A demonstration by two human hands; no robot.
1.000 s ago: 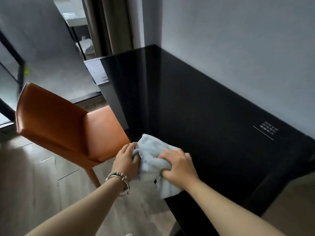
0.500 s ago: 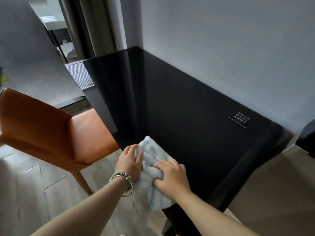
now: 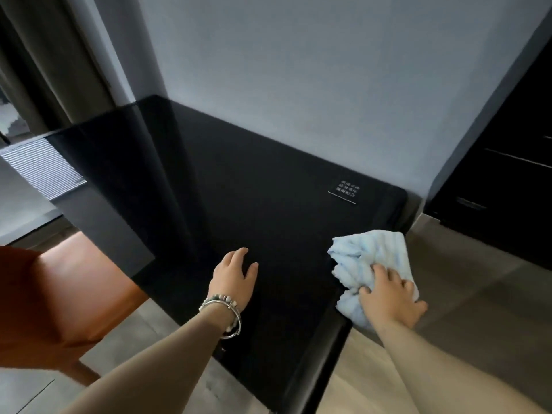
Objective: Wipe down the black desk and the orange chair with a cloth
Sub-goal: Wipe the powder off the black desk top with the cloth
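Observation:
The glossy black desk (image 3: pixel 239 189) stands against a grey wall. A crumpled light blue cloth (image 3: pixel 370 261) lies at the desk's near right edge, partly hanging past it. My right hand (image 3: pixel 391 297) presses down on the cloth with spread fingers. My left hand (image 3: pixel 236 273), a beaded bracelet on its wrist, rests flat and empty on the desk top near the front middle. The orange chair (image 3: pixel 56 297) is at the lower left, its seat partly under the desk.
A small label with white print (image 3: pixel 346 189) sits on the desk's back right. A dark cabinet (image 3: pixel 507 180) stands to the right. Curtains (image 3: pixel 44 70) and a floor vent grille (image 3: pixel 41 168) are at the left. The floor is wood-look tile.
My right hand has carried the cloth from the desk's left front to its right edge. My left hand has let go of the cloth and now lies flat on the desk. The view has turned right.

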